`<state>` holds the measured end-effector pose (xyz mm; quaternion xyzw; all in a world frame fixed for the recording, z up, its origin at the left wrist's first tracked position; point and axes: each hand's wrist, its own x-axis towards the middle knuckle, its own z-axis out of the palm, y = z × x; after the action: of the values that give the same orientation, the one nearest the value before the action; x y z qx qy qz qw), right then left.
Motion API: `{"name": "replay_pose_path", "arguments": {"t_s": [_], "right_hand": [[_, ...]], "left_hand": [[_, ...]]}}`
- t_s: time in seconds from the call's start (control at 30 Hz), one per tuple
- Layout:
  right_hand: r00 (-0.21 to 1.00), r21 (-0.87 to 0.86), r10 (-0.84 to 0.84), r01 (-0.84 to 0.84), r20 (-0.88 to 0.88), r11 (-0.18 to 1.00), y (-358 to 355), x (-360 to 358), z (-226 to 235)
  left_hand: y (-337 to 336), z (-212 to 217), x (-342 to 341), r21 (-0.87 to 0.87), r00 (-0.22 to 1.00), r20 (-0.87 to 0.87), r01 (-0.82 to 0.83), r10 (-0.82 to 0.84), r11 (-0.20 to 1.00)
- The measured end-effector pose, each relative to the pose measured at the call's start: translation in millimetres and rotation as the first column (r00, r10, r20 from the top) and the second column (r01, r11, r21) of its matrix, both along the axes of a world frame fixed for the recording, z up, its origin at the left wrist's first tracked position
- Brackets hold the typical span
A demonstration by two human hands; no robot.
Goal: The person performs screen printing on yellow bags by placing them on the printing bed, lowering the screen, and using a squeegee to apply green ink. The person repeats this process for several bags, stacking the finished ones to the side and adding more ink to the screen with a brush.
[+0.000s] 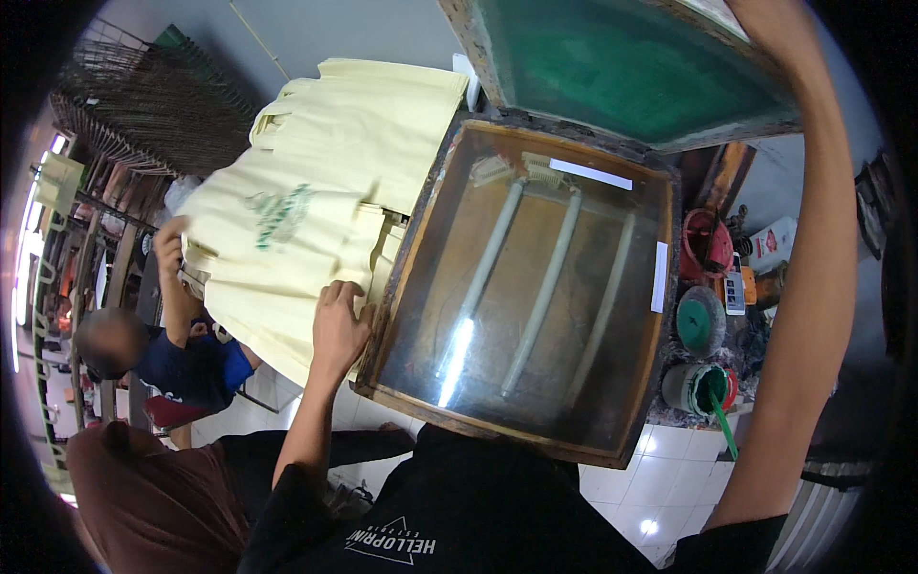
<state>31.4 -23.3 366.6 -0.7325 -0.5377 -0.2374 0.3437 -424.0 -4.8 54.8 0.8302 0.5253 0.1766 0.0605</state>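
Your left hand (342,330) touched the cream cloth (287,297), any pinch unclear; your right hand (765,21) reached the green screen (617,77), its grip cut off. The cloth, at the glass-topped box's (512,287) ten o'clock, looked limp, light, best taken by its edge; the screen, at one, stiff. At three, a tub (681,337) held green ink (703,321); at four, a bucket (677,390) held more.

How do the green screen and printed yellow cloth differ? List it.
The screen is dark green in a frame; the cloth is pale yellow and unframed. The screen is tilted and flat; the cloth is rippled. Both show green, the cloth only in its print.
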Motion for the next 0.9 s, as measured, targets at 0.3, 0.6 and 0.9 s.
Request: {"name": "replay_pose_path", "arguments": {"t_s": [0.3,0.6,0.9], "right_hand": [[0.975,0.114,0.039,-0.065,0.218,0.991,-5.1,-4.4,-13.2],[0.995,-0.027,0.039,-0.037,0.089,0.999,10.2,15.1,7.5],[1.000,-0.190,0.031,-0.031,-0.002,0.981,15.3,52.9,-12.7]], "left_hand": [[1.5,-59.6,-71.0,-0.040,0.980,-0.193,-0.055,0.046,0.998],[-10.3,-55.2,-75.8,-0.108,0.971,-0.239,-0.038,0.011,0.993],[-25.5,0.4,-46.0,-0.265,0.843,0.408,-0.259,0.351,0.929]]}}
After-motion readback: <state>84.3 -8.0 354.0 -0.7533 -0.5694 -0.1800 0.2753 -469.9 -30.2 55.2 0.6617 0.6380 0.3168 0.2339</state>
